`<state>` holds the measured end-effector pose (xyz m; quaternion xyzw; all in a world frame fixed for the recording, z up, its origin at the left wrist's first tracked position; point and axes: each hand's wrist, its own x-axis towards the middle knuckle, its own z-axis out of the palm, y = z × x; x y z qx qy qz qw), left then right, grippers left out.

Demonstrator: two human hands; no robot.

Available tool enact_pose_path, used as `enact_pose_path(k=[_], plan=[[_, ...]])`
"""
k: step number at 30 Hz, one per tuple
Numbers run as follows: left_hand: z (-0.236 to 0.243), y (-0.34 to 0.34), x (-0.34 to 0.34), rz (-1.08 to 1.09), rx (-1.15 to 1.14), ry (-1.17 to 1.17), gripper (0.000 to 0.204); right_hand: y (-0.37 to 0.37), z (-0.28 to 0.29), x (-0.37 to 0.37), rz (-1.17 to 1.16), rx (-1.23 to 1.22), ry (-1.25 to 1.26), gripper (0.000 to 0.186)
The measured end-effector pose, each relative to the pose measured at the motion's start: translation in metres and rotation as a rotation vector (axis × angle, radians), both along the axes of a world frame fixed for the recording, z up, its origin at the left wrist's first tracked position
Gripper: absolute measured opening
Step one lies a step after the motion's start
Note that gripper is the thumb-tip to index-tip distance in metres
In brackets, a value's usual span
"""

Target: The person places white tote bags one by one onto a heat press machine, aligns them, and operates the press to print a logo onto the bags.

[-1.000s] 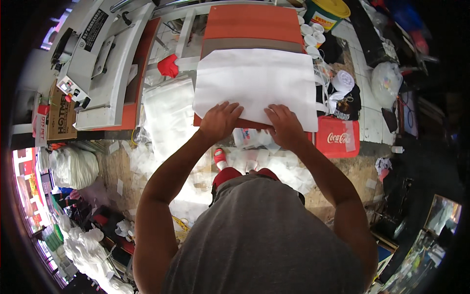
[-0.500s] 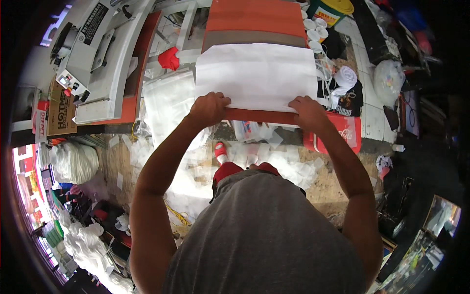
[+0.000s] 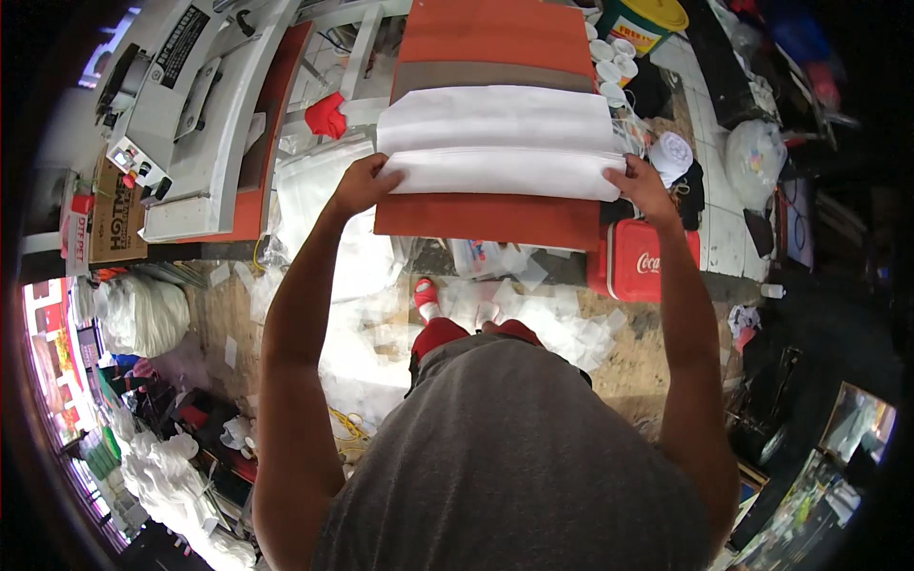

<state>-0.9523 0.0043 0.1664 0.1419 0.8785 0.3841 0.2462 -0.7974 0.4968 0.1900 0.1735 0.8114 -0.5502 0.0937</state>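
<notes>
A white sheet (image 3: pixel 495 119), paper or cloth I cannot tell, lies on an orange-red pad (image 3: pixel 490 217) in front of me. Its near part is turned back as a flat band, with a crease running left to right. My left hand (image 3: pixel 364 185) pinches the band's left end, thumb on top. At the right end, my right hand (image 3: pixel 640 187) pinches the same sheet between thumb and fingers. Beyond the sheet, a grey-brown strip (image 3: pixel 495 75) crosses the pad.
On the left stands a heat press (image 3: pixel 205 114) with a small knob panel. A red cloth (image 3: pixel 327 115) lies beside the pad. To the right are white rolls (image 3: pixel 609 71), a green bucket (image 3: pixel 640 24) and a red cooler (image 3: pixel 647 262). White scraps (image 3: pixel 562 324) litter the floor.
Both hands have moved outward and slightly away from me, to the sheet's sides. The near edge is now folded back, baring more of the orange-red pad in front.
</notes>
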Motion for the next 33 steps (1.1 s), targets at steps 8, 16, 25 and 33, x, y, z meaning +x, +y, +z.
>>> enact_pose_path(k=[8,16,25,33], plan=[[-0.017,0.007,0.020,0.229,0.247,0.145,0.035,-0.013,-0.067,-0.004,-0.263,0.007,0.317,0.038],[-0.029,0.031,0.024,0.314,-0.106,0.549,0.024,-0.040,-0.074,-0.002,-0.533,0.459,0.369,0.047],[-0.039,0.015,0.048,0.151,-0.260,0.737,0.018,-0.056,-0.056,0.006,-0.516,0.511,0.379,0.047],[-0.009,0.020,0.047,0.144,-0.468,0.624,0.013,-0.057,-0.061,0.003,-0.508,0.617,0.304,0.046]])
